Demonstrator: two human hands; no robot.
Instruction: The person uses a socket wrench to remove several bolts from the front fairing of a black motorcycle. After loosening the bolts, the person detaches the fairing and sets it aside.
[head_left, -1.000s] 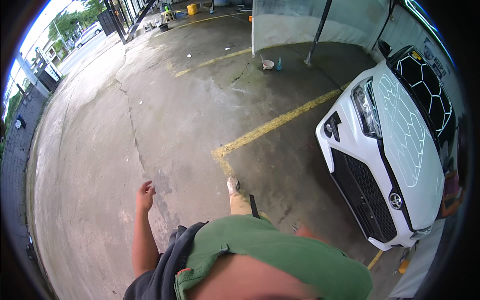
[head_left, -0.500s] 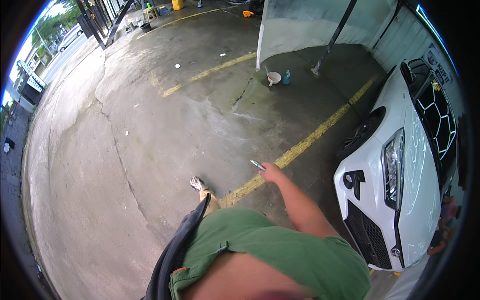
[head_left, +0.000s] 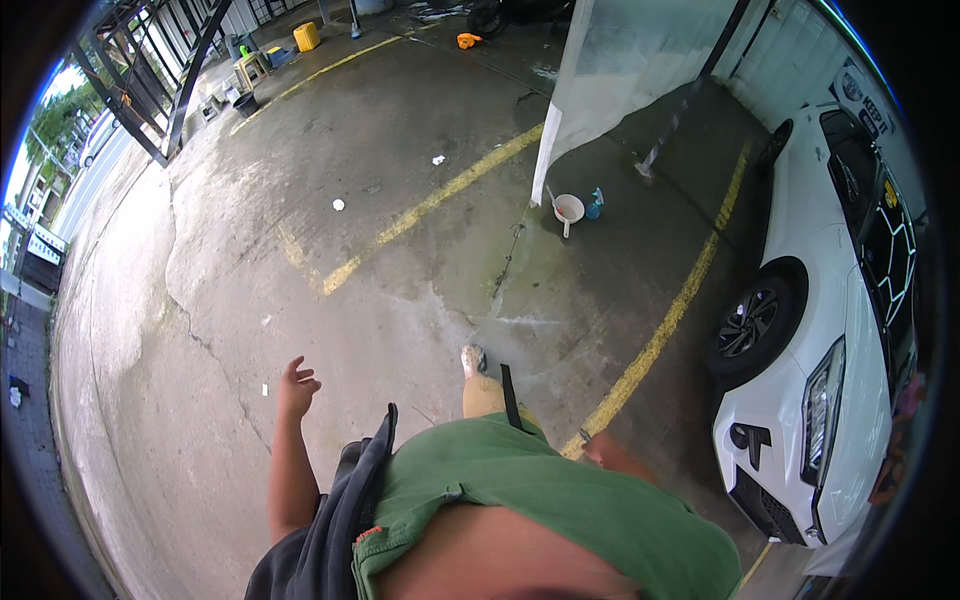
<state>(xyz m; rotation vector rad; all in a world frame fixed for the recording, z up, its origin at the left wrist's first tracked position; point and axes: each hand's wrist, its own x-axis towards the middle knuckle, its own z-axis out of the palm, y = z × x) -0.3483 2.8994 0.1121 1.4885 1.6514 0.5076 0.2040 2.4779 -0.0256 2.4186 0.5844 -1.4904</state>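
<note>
My left hand (head_left: 298, 388) swings out over the concrete with its fingers apart, holding nothing. Low beside my green shirt (head_left: 500, 470), my right hand (head_left: 603, 451) is blurred and partly hidden by my body. It is closed on a slim silvery pen-shaped object (head_left: 585, 435), of which only the tip shows. A dark cloth (head_left: 350, 485) hangs at my left side. Ahead on the wet floor stands a white long-handled dipper (head_left: 569, 208) with something thin in it. A blue spray bottle (head_left: 595, 204) is just to its right.
A white car (head_left: 780, 400) is parked on the right, past a yellow floor line (head_left: 665, 345). A pale curtain (head_left: 610, 90) and a slanted post (head_left: 690, 110) stand ahead. Far left are a yellow jerrycan (head_left: 307, 37), a black bucket (head_left: 245, 104) and a stool (head_left: 250, 68).
I have stepped forward, so the dipper, bottle and car appear nearer. My left hand has come into view. My right hand has dropped back toward my body, still holding the silvery object.
</note>
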